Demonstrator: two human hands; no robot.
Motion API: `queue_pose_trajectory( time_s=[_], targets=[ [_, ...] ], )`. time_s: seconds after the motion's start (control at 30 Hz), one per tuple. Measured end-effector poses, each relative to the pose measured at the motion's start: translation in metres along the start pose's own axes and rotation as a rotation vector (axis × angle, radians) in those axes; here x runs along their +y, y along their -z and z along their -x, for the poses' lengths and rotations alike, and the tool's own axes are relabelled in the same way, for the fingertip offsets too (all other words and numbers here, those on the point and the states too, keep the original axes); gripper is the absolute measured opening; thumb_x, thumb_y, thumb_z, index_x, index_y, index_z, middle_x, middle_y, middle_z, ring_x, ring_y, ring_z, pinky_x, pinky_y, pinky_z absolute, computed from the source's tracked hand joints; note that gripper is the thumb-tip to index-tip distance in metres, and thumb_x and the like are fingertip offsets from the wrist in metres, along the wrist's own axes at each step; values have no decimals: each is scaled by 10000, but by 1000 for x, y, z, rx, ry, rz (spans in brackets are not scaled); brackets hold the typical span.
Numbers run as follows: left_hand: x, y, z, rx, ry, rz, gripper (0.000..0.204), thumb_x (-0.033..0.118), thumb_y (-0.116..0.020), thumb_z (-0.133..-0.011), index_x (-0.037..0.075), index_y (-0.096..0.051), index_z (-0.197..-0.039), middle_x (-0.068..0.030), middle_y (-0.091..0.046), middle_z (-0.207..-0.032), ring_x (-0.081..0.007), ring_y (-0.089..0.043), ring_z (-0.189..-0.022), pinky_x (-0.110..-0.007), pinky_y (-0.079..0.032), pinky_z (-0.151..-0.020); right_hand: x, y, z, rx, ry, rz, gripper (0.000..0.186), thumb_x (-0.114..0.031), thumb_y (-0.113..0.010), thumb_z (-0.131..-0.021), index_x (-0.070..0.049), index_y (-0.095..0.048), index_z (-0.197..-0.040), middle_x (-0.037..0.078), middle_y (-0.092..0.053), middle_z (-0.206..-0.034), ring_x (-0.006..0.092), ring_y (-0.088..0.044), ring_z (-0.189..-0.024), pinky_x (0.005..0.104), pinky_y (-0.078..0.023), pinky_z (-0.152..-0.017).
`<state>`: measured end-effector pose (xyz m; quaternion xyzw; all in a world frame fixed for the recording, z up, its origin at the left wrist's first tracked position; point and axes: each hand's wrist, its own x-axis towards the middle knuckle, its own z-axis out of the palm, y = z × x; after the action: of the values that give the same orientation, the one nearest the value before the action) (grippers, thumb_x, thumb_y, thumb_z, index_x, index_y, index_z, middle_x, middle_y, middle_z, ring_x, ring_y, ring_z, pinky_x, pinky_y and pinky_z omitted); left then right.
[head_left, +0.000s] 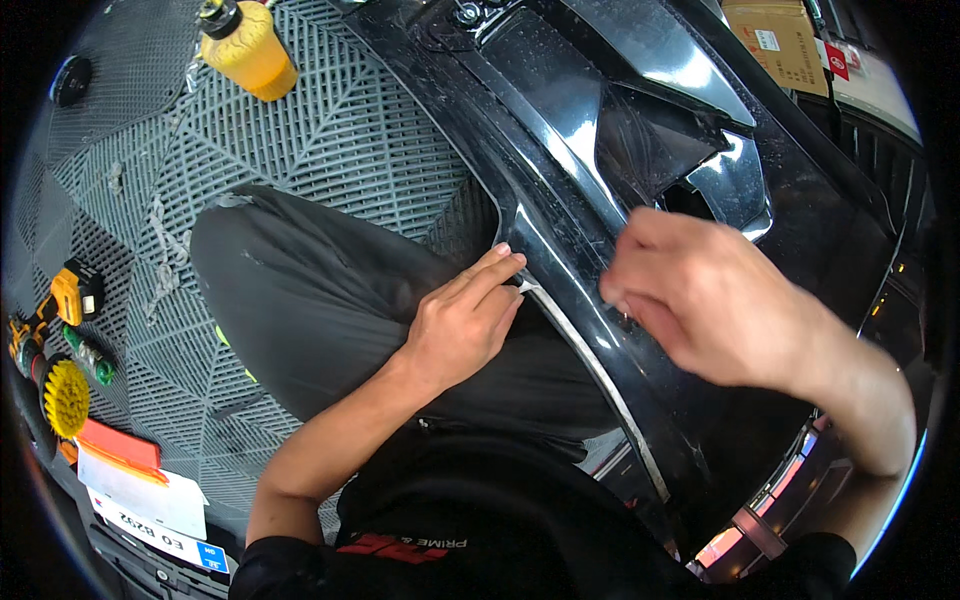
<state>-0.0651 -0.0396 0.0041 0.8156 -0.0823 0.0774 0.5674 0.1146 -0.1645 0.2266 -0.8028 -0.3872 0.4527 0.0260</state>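
Observation:
A glossy black car bumper (560, 265) stretches diagonally across the right half, its surface dusty and specked. My left hand (460, 325) rests at its near edge, fingers stretched out and fingertips touching the panel; the thumb is partly hidden. From those fingertips a pale strip (610, 390) runs down along the bumper's edge. Over the panel, my right hand (690, 290) is closed in a pinch, slightly blurred by motion. Whatever sits between its thumb and fingers is too small to make out.
A spray bottle with yellow liquid (250, 60) stands on the grey grid floor (340, 130). At left lie a yellow round brush (66, 397), a yellow-black power tool (77, 292) and an orange scraper (118, 446). A cardboard box (775, 45) sits at upper right. My bent leg (310, 290) lies beside the bumper.

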Motion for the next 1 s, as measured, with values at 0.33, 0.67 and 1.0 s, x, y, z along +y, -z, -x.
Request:
queue_pose_trajectory(
  time_s=[0.33, 0.67, 1.0],
  targets=[
    [-7, 2, -3, 7, 1, 97, 109, 16, -789, -843, -3, -715, -921, -130, -732, -1210, -294, -707, -1217, -378, -604, -994, 50, -71, -55, -83, -325, -435, 161, -63, -702, -929, 27, -735, -1058, 236, -760, -946, 358, -771, -940, 431, -598, -857],
    [-8, 4, -3, 23, 1, 135, 154, -14, -805, -798, 10, -716, -921, -147, -746, -1190, -325, -718, -1197, -407, -611, -984, 47, -93, -53, -30, -434, -587, 198, -92, -741, -914, 15, -733, -1081, 206, -777, -928, 319, -786, -909, 406, -606, -844],
    [-10, 3, -3, 45, -5, 140, 135, -20, -787, -797, 11, -710, -903, -147, -749, -1166, -324, -727, -1178, -401, -616, -959, 39, -87, -56, -44, -353, -410, 182, -84, -720, -910, 4, -713, -1069, 209, -763, -905, 376, -768, -901, 445, -602, -825]
  ],
)
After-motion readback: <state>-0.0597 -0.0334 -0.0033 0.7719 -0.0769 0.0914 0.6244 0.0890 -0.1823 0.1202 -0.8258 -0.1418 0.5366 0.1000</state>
